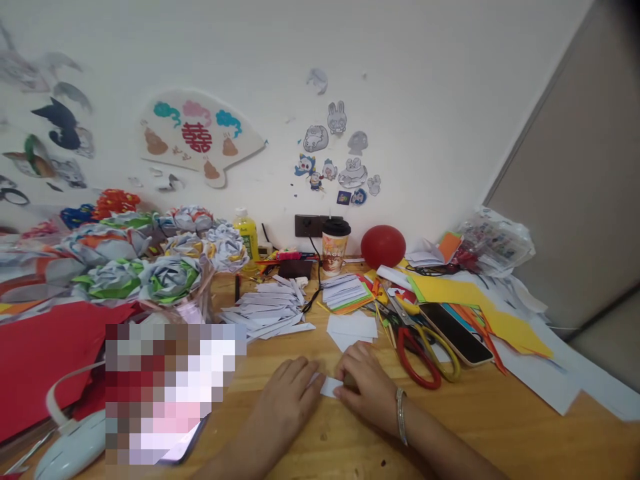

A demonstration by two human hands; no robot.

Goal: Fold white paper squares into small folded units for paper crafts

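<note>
Between my two hands lies a small strip of white paper (330,387) on the wooden table. My left hand (290,393) presses its left end, fingers closed together over it. The right end is pinched under the thumb and curled fingers of my right hand (365,380), which wears a bracelet (401,417) at the wrist. Just beyond my hands are loose white paper pieces (353,327). A heap of folded white paper strips (273,307) lies farther left, and a stack of cut paper (345,291) sits behind.
Red-handled scissors (417,360), yellow-handled scissors (443,353) and a black phone (457,333) lie at the right. A lidded cup (335,250) and a red balloon (383,247) stand at the back. Paper flowers (170,277), red paper (45,360) and a blurred screen (170,400) fill the left.
</note>
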